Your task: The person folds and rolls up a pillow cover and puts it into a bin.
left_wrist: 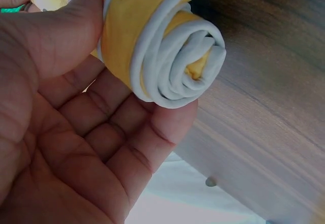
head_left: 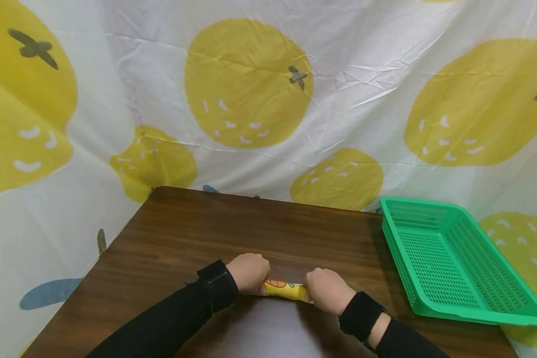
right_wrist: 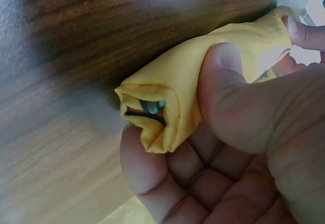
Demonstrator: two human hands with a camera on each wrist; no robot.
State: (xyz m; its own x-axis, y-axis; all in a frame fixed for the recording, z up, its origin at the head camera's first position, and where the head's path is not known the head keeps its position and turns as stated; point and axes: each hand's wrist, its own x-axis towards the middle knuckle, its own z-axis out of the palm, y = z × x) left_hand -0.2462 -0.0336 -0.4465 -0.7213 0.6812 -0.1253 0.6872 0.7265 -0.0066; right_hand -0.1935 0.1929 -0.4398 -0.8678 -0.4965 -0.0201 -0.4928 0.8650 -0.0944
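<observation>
A yellow cloth [head_left: 286, 290], rolled into a narrow tube with an orange and blue print, lies crosswise between both hands, low over the table. My left hand [head_left: 249, 273] grips its left end. In the left wrist view that end of the rolled cloth [left_wrist: 119, 46] shows a spiral of white edging, with the thumb on top and the fingers curled beneath. At the other end is my right hand [head_left: 328, 290]. The right wrist view shows its thumb [right_wrist: 223, 92] pressing on the rolled cloth [right_wrist: 188, 66], fingers underneath; dark and greenish bits show inside the folded end.
A green plastic basket [head_left: 447, 271] with perforated walls stands at the table's right side. The brown wooden table [head_left: 232, 219] reaches back to a white curtain [head_left: 358, 99] printed with yellow fruit, which also hangs along the left side.
</observation>
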